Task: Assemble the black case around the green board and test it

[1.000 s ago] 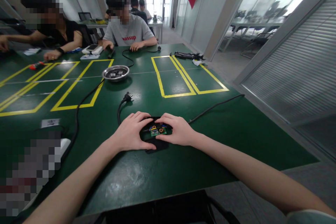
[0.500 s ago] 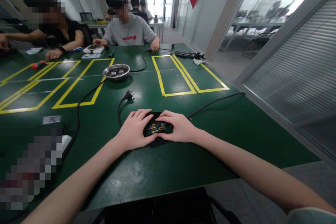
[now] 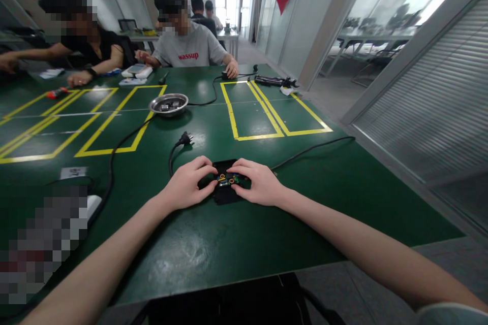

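A small circuit board with round copper-coloured coils sits over an opened black case on the green table. My left hand has its thumb and fingertips curled at the board's left edge. From the right, my right hand pinches the other end, thumb below and fingers above. A black cable runs from behind my right hand towards the table's right edge. A black plug lies beyond my left hand.
Yellow tape outlines mark the green table. A metal bowl with small metal parts stands beyond the plug. A folded black tripod lies at the far edge. Two people sit across the table; a blurred-out object is at lower left.
My left hand has shifted slightly left, and more of the black case shows between my hands. Across the table, a person's hand and the black thing under it have moved right.
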Available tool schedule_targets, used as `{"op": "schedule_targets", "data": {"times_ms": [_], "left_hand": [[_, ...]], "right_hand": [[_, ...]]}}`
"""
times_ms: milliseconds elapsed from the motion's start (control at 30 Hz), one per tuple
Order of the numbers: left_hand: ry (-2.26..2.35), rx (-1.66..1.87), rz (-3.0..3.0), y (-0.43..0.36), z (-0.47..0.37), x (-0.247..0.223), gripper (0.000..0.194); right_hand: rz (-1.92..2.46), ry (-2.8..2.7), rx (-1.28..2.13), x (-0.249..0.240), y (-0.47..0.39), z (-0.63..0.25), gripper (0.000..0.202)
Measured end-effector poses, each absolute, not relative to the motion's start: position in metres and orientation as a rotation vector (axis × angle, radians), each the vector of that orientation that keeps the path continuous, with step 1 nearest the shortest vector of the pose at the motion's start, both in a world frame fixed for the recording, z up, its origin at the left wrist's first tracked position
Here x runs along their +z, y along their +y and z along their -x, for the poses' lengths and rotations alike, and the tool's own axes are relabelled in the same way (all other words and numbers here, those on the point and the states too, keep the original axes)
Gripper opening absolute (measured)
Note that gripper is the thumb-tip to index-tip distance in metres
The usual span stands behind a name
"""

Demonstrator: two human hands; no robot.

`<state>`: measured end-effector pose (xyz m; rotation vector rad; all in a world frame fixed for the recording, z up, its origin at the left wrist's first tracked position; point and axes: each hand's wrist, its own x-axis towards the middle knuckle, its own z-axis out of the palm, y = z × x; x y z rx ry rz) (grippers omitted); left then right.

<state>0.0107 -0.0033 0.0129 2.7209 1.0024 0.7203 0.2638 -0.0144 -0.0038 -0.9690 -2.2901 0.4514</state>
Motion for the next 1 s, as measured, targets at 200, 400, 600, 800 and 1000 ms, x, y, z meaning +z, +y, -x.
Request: {"op": "schedule_targets", "data": {"times_ms": [200, 400, 600, 800, 1000], "left_hand": [[0.973, 0.686, -2.688, 0.0, -0.007, 0.013, 0.017], [1.047, 0.624, -2.777, 0.002, -0.008, 0.011, 0.019], [1.171, 0.489, -2.68, 0.004, -0.004, 0.013, 0.027], [1.202, 0.388, -2.647, 0.004, -0.003, 0.017, 0.024], [1.114, 0.572, -2.631, 0.0, -0.003, 0.022, 0.025]], "right_hand": [[0.973, -2.28, 0.387, -0.007, -0.012, -0.265, 0.035], [0.964, -2.263, 0.361, -0.01, -0.009, -0.265, 0.035], [1.084, -2.173, 0.406, -0.008, 0.001, -0.276, 0.023], [1.009, -2.257, 0.319, -0.014, 0.008, -0.288, 0.021], [0.868, -2.14, 0.172, -0.008, 0.002, -0.288, 0.023]]}}
